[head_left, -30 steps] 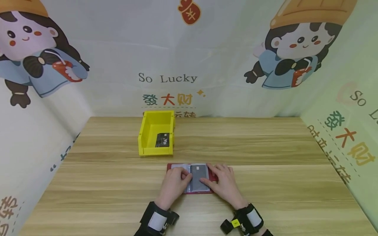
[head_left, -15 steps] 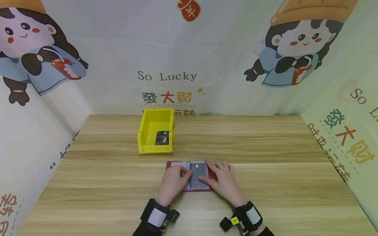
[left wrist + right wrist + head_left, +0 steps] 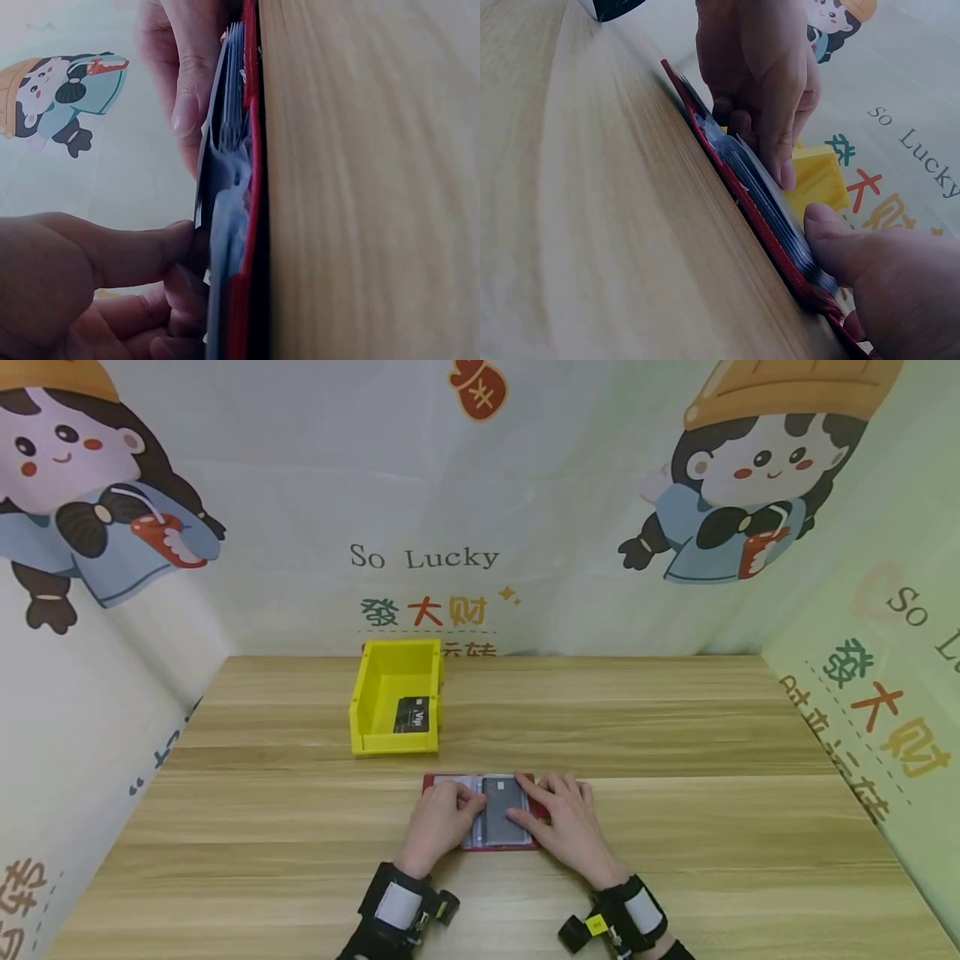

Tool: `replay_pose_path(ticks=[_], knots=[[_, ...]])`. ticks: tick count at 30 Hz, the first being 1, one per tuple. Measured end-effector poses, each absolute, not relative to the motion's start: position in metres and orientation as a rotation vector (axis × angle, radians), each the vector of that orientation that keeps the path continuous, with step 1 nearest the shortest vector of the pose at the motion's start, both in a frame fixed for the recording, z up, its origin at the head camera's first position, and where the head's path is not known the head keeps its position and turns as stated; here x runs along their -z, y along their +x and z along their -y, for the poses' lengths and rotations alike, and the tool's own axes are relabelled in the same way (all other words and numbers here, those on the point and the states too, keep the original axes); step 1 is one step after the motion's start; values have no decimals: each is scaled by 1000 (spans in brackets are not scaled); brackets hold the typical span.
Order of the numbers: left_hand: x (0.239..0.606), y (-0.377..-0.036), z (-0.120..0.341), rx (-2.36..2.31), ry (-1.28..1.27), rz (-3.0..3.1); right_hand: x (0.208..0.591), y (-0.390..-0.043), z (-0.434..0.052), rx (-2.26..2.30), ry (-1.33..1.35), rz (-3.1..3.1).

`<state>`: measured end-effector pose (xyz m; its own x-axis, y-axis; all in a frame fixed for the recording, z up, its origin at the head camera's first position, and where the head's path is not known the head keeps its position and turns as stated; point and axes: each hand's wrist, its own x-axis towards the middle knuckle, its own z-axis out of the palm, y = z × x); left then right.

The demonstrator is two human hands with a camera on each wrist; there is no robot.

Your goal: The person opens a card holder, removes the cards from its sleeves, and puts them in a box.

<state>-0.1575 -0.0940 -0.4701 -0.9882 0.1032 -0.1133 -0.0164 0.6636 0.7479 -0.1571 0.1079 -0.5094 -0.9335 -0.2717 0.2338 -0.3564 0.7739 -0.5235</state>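
A red card holder (image 3: 538, 810) lies spread on the wooden table, its clear sleeves (image 3: 769, 206) stacked inside. On the right-hand page is a dark grey card (image 3: 504, 814) with a small pale chip near its top. My left hand (image 3: 441, 817) pinches the card's left edge between thumb and index finger, beside the holder's spine; that edge stands slightly raised in the left wrist view. My right hand (image 3: 566, 822) rests on the right side of the page, thumb on the card's right edge and index finger stretched to the top corner.
A yellow bin (image 3: 396, 747) stands behind the holder, a little to the left, with a black "Vip" card (image 3: 412, 715) inside. The wooden table (image 3: 675, 718) meets printed cloth walls (image 3: 562, 527) at the back and sides.
My right index fingertip has slid slightly left along the card's top edge. My left hand keeps its pinch at nearly the same spot. The head view shifts slightly up and down.
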Motion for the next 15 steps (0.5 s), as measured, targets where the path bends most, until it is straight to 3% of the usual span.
replay_pose_path(ticks=[15], knots=[[468, -162, 101, -1227, 59, -2672, 512, -157, -109, -866, 522, 2806]])
